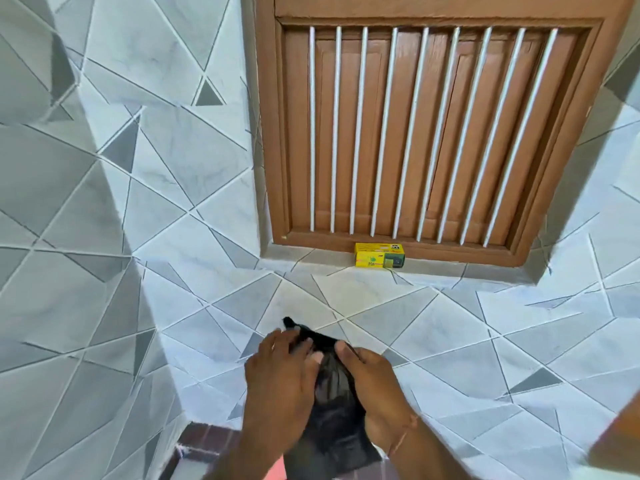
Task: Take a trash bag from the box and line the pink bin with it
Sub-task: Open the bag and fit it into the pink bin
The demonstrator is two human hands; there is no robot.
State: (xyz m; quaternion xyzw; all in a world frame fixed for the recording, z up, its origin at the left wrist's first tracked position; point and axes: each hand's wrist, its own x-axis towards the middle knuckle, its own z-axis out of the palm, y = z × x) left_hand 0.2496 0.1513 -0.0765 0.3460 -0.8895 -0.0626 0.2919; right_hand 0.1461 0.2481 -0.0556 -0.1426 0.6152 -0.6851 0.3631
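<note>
A black trash bag [334,407] hangs between my two hands in front of the tiled wall. My left hand [280,379] grips its upper left part, fingers spread over the plastic. On the bag's right side, my right hand [372,386] pinches it with the thumb on top. The yellow trash bag box [379,256] stands on the window ledge, above and apart from my hands. A small patch of pink [275,471] shows at the bottom edge below the bag; I cannot tell whether it is the bin.
A brown wooden shuttered window [415,133] with white bars fills the upper right. Grey and white tiled walls [138,237] meet in a corner at the left. Dark red floor tiles [207,441] show at the bottom left.
</note>
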